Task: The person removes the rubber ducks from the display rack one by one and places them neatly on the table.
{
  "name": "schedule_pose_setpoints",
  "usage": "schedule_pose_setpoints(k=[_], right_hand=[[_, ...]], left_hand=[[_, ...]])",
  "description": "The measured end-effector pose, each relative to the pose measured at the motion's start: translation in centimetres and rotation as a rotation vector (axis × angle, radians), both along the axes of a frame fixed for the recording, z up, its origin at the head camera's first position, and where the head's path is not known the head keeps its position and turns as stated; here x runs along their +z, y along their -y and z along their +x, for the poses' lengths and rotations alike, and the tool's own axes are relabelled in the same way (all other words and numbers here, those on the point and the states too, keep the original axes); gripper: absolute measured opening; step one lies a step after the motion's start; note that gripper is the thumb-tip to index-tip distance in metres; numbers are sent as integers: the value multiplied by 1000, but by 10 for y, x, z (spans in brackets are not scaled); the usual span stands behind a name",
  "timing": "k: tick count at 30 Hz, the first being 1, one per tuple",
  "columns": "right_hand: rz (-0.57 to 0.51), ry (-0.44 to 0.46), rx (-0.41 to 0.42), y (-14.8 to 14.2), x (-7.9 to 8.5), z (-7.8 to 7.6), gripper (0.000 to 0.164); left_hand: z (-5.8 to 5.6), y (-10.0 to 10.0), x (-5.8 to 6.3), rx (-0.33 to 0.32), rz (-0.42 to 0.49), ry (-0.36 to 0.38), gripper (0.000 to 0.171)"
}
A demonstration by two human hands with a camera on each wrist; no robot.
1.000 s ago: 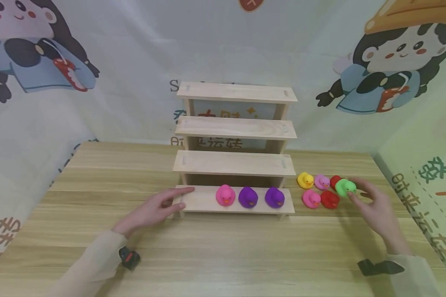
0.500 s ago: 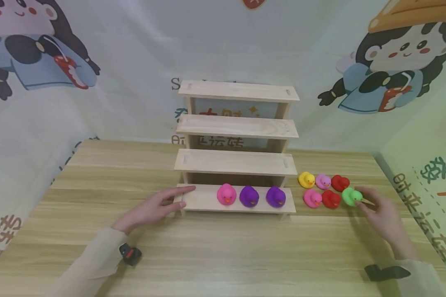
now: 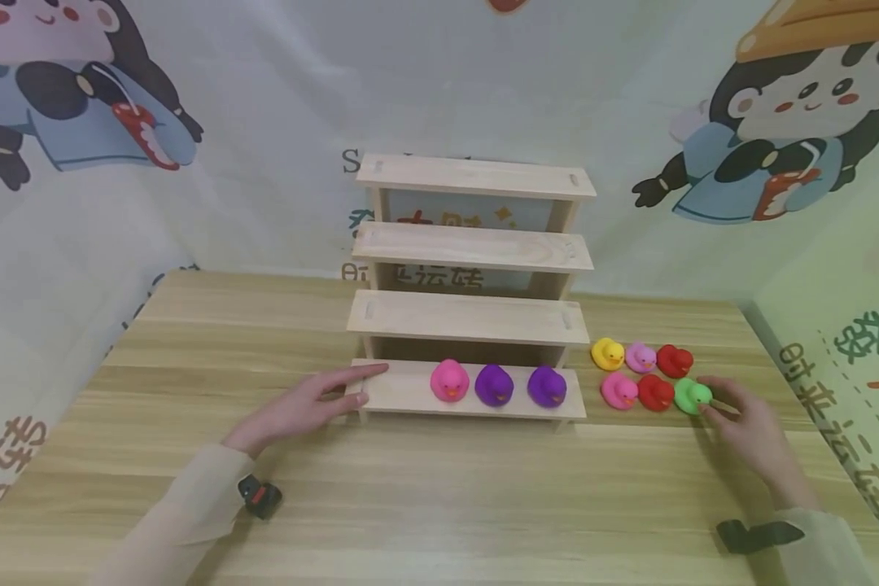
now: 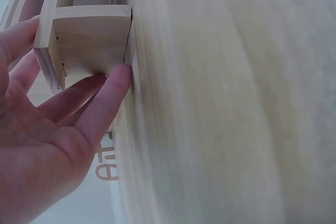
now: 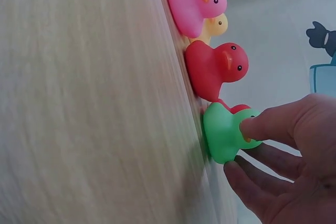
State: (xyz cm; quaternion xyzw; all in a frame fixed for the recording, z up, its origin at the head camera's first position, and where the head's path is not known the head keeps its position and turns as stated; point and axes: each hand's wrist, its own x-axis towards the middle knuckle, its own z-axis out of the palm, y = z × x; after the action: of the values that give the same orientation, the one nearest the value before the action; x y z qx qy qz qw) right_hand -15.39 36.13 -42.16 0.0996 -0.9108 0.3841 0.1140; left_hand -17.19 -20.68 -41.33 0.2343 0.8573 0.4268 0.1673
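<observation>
At the right of the head view, my right hand [image 3: 754, 431] pinches a green rubber duck [image 3: 692, 396], which sits at the right end of the front row. In the right wrist view the thumb [image 5: 273, 124] lies against its beak, with other fingers behind and below. My left hand [image 3: 300, 411] rests on the left end of the stepped wooden shelf [image 3: 403, 387]. Its forefinger lies straight along the lowest board, the thumb at the front edge; in the left wrist view, other fingers [image 4: 107, 98] touch the side panel. A pink duck [image 3: 450, 381] and two purple ducks [image 3: 494, 385] stand on that board.
Beside the green duck are a red duck [image 3: 656, 393] and a pink duck [image 3: 619, 391]. Behind them stand a yellow duck [image 3: 608, 354], a lilac duck [image 3: 640, 357] and another red duck [image 3: 675, 361]. A printed cloth [image 3: 278, 146] hangs behind the wooden table [image 3: 439, 505].
My right hand has brought the green duck from in front of the back red duck down to the right end of the front row. The left hand keeps its place on the shelf.
</observation>
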Motion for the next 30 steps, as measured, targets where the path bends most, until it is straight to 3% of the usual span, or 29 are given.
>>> schedule_pose_setpoints(k=[10,19,30], right_hand=[[-5,0,-15,-1,2,2,38],[-31,-180,-11,9,13,3,36],[-46,-176,53,41,29,5,37]], left_hand=[[0,0,1,6,-18,14,52],[1,0,-1,11,-25,18,52],[2,-1,1,8,-15,10,52]])
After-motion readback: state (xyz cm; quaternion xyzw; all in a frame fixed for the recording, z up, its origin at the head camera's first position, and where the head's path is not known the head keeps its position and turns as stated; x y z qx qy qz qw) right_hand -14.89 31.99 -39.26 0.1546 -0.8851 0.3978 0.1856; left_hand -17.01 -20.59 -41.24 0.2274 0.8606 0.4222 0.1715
